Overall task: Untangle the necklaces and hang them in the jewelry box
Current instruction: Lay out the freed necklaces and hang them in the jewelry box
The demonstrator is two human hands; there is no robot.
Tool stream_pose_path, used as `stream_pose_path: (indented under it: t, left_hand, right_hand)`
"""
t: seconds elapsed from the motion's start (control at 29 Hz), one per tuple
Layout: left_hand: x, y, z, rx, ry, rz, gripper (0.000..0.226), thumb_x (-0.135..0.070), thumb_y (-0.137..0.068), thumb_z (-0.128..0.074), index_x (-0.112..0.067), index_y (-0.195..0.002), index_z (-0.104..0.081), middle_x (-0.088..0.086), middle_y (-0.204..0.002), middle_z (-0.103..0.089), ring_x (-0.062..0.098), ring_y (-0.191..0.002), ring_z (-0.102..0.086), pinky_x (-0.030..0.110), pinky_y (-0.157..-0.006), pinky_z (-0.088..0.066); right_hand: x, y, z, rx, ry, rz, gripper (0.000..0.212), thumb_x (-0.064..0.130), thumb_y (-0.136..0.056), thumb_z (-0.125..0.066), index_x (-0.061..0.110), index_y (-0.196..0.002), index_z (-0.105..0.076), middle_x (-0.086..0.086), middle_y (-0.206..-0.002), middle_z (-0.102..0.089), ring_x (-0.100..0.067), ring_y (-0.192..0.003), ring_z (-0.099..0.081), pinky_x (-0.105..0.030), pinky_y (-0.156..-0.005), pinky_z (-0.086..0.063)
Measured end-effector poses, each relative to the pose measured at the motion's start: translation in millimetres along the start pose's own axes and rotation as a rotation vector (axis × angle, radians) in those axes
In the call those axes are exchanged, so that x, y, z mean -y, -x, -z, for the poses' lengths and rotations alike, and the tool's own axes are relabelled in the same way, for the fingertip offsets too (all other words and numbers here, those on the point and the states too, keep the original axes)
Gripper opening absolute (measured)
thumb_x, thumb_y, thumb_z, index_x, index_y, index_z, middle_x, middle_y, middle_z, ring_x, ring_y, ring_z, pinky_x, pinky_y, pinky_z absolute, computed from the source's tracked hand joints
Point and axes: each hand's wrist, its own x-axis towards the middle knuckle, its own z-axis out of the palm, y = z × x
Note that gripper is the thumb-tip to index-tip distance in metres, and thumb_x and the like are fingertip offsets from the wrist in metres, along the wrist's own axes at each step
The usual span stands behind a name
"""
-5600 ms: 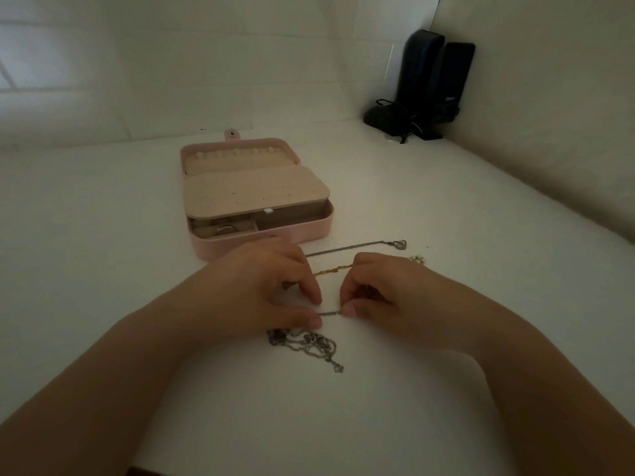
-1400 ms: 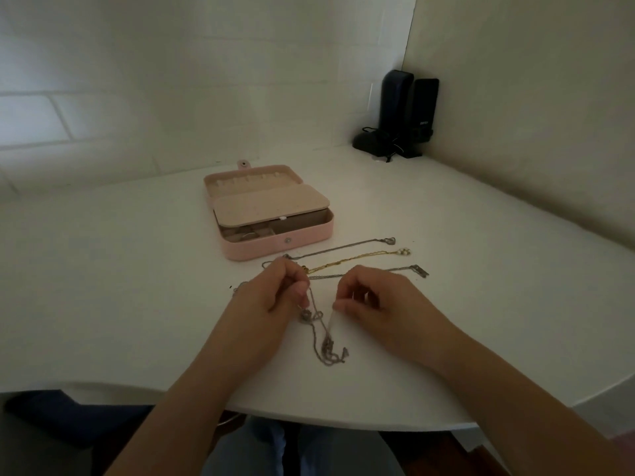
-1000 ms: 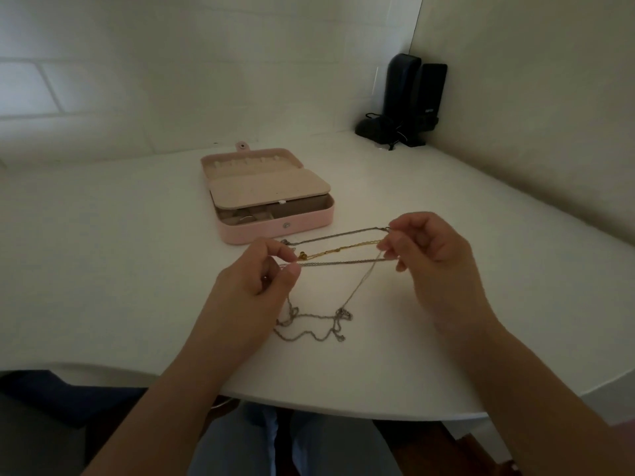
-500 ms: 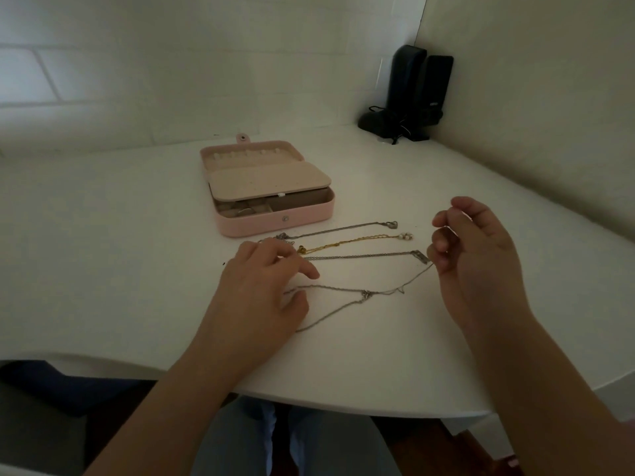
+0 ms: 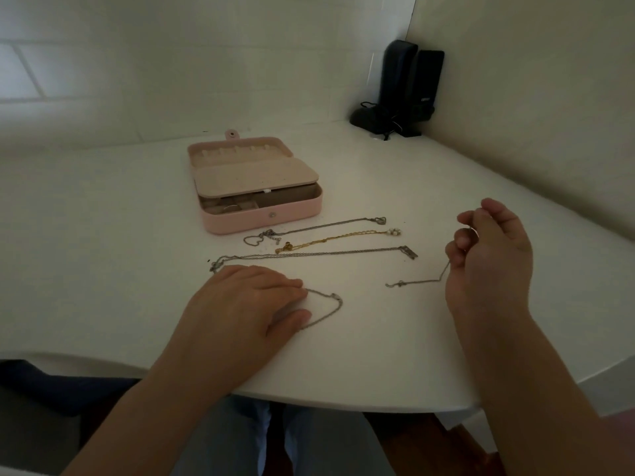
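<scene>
A pink jewelry box [image 5: 261,219] lies open on the white table [image 5: 103,269], hooks showing in its lid. In front of it three necklaces lie stretched out side by side: a silver necklace [image 5: 323,226], a gold necklace [image 5: 336,238] and a longer silver necklace [image 5: 309,254]. My left hand [image 5: 247,304] rests flat on the table, fingers pressing one end of a silver chain loop [image 5: 330,309]. My right hand [image 5: 488,255] is raised at the right, pinching a thin silver chain [image 5: 415,282] whose free end trails on the table.
Two black speakers [image 5: 409,87] with cables stand in the far right corner against the wall. The table's curved front edge [image 5: 343,403] runs just below my forearms, with my lap beneath it.
The two joined silver chains have come apart. My right hand has pulled its chain farther right, and my left hand has flattened onto the loop that stayed behind.
</scene>
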Motion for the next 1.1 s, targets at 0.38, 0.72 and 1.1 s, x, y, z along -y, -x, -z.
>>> stream_pose_path:
  t: [0.38, 0.72, 1.1]
  left_hand:
    - [-45.3, -55.1, -7.0, 0.119, 0.502, 0.041, 0.037, -0.036, -0.085, -0.057, -0.034, -0.122, -0.05, -0.025, -0.118, -0.054, -0.012, -0.104, -0.044, 0.007, -0.092, -0.032]
    - [-19.8, -68.8, 10.1, 0.047, 0.684, 0.137, 0.021, -0.031, -0.091, -0.047, -0.04, -0.08, -0.063, -0.019, -0.058, -0.06, 0.005, -0.058, -0.055, 0.017, -0.059, -0.042]
    - [34.4, -32.2, 27.2, -0.018, 0.25, 0.202, 0.014, -0.022, -0.086, -0.057, -0.033, -0.086, -0.066, -0.031, -0.079, -0.053, -0.011, -0.075, -0.052, -0.003, -0.067, -0.033]
  right_hand:
    - [-4.1, 14.9, -12.8, 0.614, -0.063, 0.008, 0.017, 0.005, -0.09, -0.046, 0.016, -0.087, -0.057, 0.0, -0.071, -0.065, -0.011, -0.059, -0.057, -0.022, -0.055, -0.049]
    - [-6.6, 1.9, -3.1, 0.358, 0.002, 0.013, 0.019, 0.005, -0.092, -0.047, 0.018, -0.09, -0.061, 0.003, -0.075, -0.071, -0.007, -0.069, -0.063, -0.018, -0.063, -0.051]
    - [-23.9, 3.3, -1.2, 0.52, 0.829, 0.266, 0.033, -0.004, -0.081, -0.053, 0.026, -0.071, -0.063, 0.014, -0.073, -0.068, 0.003, -0.065, -0.058, -0.005, -0.063, -0.041]
